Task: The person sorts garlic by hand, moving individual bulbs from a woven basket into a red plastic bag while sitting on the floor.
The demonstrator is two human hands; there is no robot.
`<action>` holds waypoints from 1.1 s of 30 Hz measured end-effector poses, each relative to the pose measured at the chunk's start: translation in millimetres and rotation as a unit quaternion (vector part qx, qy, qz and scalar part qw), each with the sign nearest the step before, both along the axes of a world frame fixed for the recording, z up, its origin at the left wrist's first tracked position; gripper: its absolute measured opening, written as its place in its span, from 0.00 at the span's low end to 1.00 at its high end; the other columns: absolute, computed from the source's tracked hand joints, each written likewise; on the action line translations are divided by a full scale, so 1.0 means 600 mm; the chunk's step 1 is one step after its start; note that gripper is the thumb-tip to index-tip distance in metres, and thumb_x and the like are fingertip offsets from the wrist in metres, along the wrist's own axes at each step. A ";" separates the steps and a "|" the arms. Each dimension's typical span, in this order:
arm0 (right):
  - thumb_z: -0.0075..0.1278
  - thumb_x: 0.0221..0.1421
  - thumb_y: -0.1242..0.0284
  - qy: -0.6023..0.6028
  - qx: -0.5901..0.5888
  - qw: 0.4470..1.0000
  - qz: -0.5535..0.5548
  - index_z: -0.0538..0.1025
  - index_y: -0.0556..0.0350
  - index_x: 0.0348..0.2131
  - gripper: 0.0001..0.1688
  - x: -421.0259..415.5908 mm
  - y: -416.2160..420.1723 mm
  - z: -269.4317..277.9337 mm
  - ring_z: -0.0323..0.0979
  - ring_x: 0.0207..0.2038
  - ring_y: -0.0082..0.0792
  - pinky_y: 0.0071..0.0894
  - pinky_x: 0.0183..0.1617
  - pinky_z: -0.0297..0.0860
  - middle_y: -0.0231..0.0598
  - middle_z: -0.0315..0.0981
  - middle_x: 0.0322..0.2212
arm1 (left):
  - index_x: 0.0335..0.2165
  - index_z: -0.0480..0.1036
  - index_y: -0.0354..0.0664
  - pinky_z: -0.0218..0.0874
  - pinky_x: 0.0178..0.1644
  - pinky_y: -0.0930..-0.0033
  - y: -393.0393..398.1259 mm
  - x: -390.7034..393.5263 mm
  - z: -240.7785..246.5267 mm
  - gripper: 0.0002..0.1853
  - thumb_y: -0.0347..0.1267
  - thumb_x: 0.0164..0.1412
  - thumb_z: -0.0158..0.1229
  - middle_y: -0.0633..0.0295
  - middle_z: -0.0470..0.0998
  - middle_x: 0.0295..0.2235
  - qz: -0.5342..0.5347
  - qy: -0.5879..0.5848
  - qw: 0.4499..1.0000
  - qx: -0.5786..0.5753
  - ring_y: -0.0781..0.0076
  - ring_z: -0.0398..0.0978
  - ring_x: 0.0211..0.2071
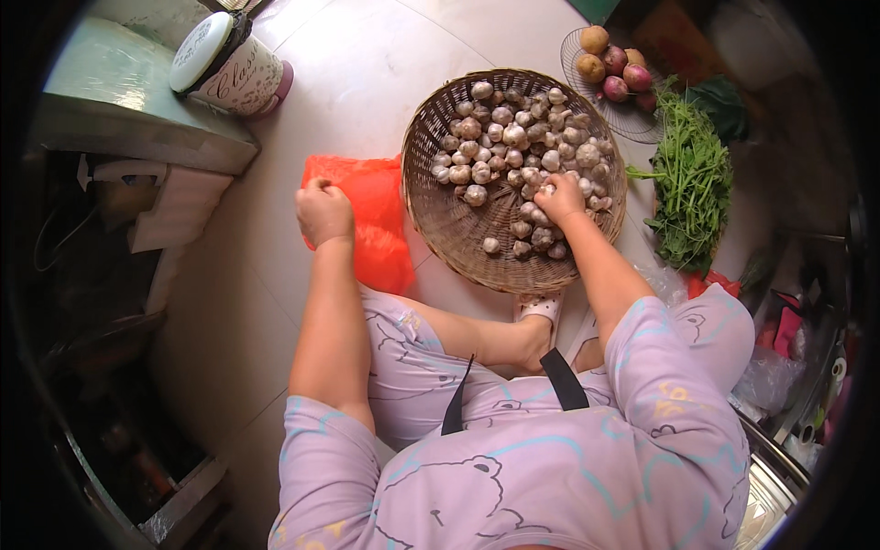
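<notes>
A round woven wicker basket (474, 237) rests on the floor in front of me, tilted towards my feet. Many garlic bulbs (514, 134) fill its far and right parts, while bare weave shows at the near left. My right hand (565, 199) reaches over the basket's right side, its fingers closed around a garlic bulb (548, 189). To the left of the basket, my left hand (326, 214) is curled in a fist on the edge of a red plastic bag (375, 227). The bag spreads between that hand and the basket; what it contains is hidden.
A wire basket (572, 56) with potatoes and red onions stands at the far right. Leafy greens (691, 185) lie below it. On the left are a lidded waste bin (237, 75) and a low cabinet (144, 117). Plastic bags (766, 375) crowd the right side. My slippers (540, 306) touch the basket's near side.
</notes>
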State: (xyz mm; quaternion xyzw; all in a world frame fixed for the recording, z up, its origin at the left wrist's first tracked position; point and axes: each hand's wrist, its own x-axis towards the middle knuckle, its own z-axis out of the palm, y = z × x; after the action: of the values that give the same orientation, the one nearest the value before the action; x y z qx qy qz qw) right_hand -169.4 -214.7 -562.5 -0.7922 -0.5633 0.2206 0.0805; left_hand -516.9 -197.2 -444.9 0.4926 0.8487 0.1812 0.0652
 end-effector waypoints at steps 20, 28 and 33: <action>0.38 0.52 0.59 0.627 -0.252 0.737 -0.023 0.40 0.46 0.56 0.38 -0.402 0.012 0.189 0.41 0.57 0.31 0.36 0.52 0.51 0.36 0.38 0.56 | 0.29 0.69 0.39 0.50 0.19 0.85 -0.019 -0.062 -0.002 0.07 0.26 0.54 0.44 0.71 0.67 0.20 0.006 -0.517 0.845 0.137 0.88 0.58 0.17; 0.48 0.35 0.72 0.081 0.276 0.950 0.125 0.68 0.57 0.39 0.25 -0.123 0.016 0.060 0.56 0.47 0.39 0.35 0.52 0.53 0.48 0.58 0.42 | 0.30 0.68 0.36 0.61 0.24 0.76 -0.006 -0.106 -0.056 0.11 0.23 0.44 0.44 0.61 0.70 0.20 0.127 -0.342 0.929 0.065 0.76 0.68 0.19; 0.47 0.45 0.67 -0.181 -0.033 0.983 0.017 0.49 0.44 0.54 0.38 0.065 0.047 0.096 0.43 0.55 0.41 0.38 0.55 0.52 0.36 0.41 0.54 | 0.46 0.56 0.46 0.51 0.48 0.56 -0.009 -0.051 0.002 0.29 0.32 0.41 0.53 0.50 0.57 0.46 0.129 -0.078 0.989 -0.009 0.58 0.55 0.48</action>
State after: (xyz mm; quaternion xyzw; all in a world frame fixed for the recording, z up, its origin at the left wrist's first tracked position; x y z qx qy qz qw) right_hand -130.4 -186.6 -505.0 -0.8116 -0.5744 0.0930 -0.0525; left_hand -547.4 -202.3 -443.6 0.3631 0.8990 0.2177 0.1117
